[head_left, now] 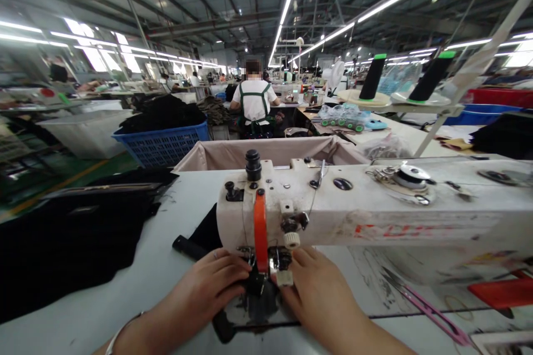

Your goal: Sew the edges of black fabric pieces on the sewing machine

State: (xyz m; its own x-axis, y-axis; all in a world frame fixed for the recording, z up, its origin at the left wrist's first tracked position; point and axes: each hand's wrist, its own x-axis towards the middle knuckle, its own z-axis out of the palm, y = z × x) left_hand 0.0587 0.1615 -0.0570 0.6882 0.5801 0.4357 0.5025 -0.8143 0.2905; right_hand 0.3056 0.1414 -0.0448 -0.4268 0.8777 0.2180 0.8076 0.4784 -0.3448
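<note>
A white sewing machine [325,222] with an orange guard [260,230] stands before me. A piece of black fabric [206,230] extends from behind its head on the left towards the needle area. My left hand [204,288] is closed at the left of the needle, its thumb and fingers pinching the dark cloth there. On the other side, my right hand [318,288] is curled close against the presser foot [280,266]. Its fingertips are partly hidden by the machine head, so what they hold cannot be made out.
Black garments [79,238] are spread over the table's left side. Pink-handled scissors [433,310] lie at right, near a red object [499,291]. Beyond the machine are a fabric-lined bin [266,150], a loaded blue basket [162,141], thread cones [372,77] and a seated person [254,100].
</note>
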